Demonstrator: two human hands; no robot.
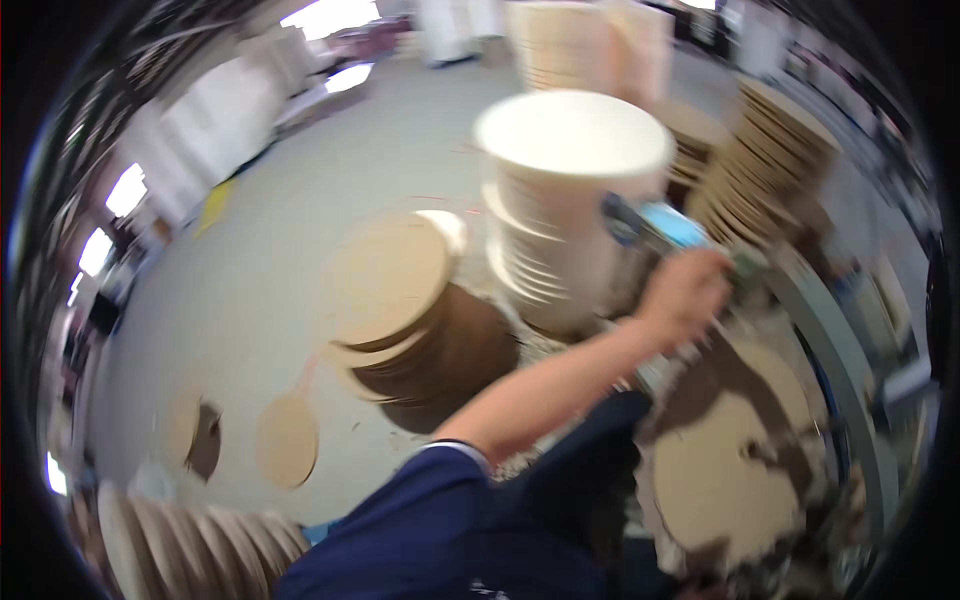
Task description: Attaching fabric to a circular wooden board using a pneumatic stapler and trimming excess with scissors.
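Note:
My left hand (688,292) reaches out to the right with its fingers curled in, beside a machine's grey curved frame (835,345). Motion blurs what lies in the fingers, so I cannot make it out. Just beyond the hand are a light-blue part (675,225) and a darker blue round piece (622,220). Below it, on the machine, lies a large tan disc (735,475) with a rough, ragged rim and a dark fitting (765,452) over it. My right hand does not show.
A tall stack of white round pieces (575,135) stands ahead, with a stack of brown discs (390,285) left of it. More brown discs (765,160) pile up at the far right. White-edged discs (190,545) stand at lower left. A single disc (288,440) lies on the floor.

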